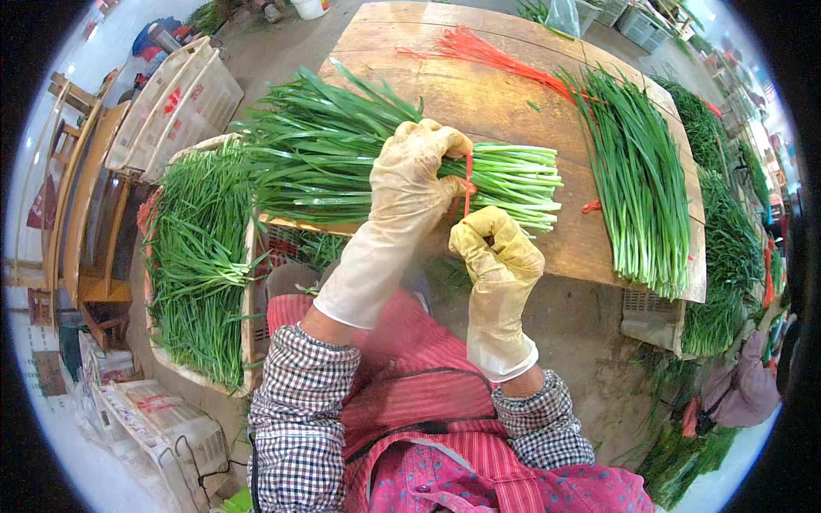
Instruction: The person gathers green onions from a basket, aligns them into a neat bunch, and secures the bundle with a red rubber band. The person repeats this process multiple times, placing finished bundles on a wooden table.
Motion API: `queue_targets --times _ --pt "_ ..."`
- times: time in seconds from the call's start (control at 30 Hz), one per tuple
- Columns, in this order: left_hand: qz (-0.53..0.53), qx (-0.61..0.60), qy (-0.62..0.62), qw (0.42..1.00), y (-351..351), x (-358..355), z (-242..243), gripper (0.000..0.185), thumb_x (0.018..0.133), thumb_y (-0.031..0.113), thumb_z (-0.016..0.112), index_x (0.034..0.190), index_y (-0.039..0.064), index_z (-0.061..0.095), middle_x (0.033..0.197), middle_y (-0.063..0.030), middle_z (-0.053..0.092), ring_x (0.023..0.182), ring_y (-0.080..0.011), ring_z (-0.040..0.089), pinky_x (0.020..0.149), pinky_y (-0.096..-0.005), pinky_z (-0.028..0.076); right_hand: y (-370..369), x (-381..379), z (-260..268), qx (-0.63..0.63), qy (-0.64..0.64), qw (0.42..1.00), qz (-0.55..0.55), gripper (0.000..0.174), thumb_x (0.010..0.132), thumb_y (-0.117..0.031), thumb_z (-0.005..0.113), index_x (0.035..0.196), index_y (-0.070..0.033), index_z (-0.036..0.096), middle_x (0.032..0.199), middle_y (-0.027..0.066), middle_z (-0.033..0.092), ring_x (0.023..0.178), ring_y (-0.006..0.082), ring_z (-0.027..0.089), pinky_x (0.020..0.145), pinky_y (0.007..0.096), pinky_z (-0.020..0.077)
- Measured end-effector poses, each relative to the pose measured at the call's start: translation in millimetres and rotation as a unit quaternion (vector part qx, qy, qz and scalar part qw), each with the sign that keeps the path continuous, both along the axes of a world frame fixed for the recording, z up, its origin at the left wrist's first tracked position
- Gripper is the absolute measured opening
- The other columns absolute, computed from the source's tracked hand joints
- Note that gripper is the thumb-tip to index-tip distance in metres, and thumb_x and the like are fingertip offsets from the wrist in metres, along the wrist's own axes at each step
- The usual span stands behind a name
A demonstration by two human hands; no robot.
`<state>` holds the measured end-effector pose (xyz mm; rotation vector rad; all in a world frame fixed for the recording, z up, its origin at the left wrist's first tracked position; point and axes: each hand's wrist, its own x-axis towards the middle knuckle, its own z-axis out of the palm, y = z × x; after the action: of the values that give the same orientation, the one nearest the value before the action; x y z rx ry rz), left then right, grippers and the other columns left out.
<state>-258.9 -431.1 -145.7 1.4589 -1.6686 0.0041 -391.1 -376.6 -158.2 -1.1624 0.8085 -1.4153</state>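
Observation:
A bunch of garlic chives lies sideways above the near left edge of the wooden table, its pale stem ends to the right. My left hand, in a cream rubber glove, grips the bunch near the stems. A red tie runs around the stems beside my left fingertips. Just below, my right hand, in a yellowed glove, is closed on the lower end of that tie. Another bunch of chives rests at the table's right side, with loose red ties fanned out beyond it.
A crate of chives stands at the left, near stacked plastic crates and wooden benches. More chives are heaped past the table's right edge. At the lower right is a person's mauve sleeve.

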Motion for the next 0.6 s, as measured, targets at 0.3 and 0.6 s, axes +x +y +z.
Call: queue_targets --times 0.3,0.6 --pt "0.028 -0.078 -0.059 0.995 8.0 -1.4 -2.1 0.064 0.059 0.021 0.087 0.119 0.017 0.064 0.114 -0.0037 0.064 0.113 -0.0280 0.056 0.097 -0.0420 0.043 -39.3 -37.9 38.0 0.019 0.014 0.993 0.117 0.007 0.091 -0.009 0.073 0.086 -0.004 0.070 0.077 -0.0028 0.065 0.062 0.0040 0.054 0.053 0.0194 0.0382" --pt "0.010 -0.086 -0.137 0.987 52.2 -29.2 -25.4 0.047 0.077 0.023 0.073 0.119 0.004 0.064 0.134 -0.0204 0.056 0.133 -0.0386 0.047 0.113 -0.0503 0.036 -66.3 -31.2 63.5 0.070 0.115 0.980 0.144 0.006 0.089 -0.009 0.073 0.089 -0.003 0.072 0.072 0.0016 0.068 0.051 0.0055 0.055 0.044 0.0197 0.0411"
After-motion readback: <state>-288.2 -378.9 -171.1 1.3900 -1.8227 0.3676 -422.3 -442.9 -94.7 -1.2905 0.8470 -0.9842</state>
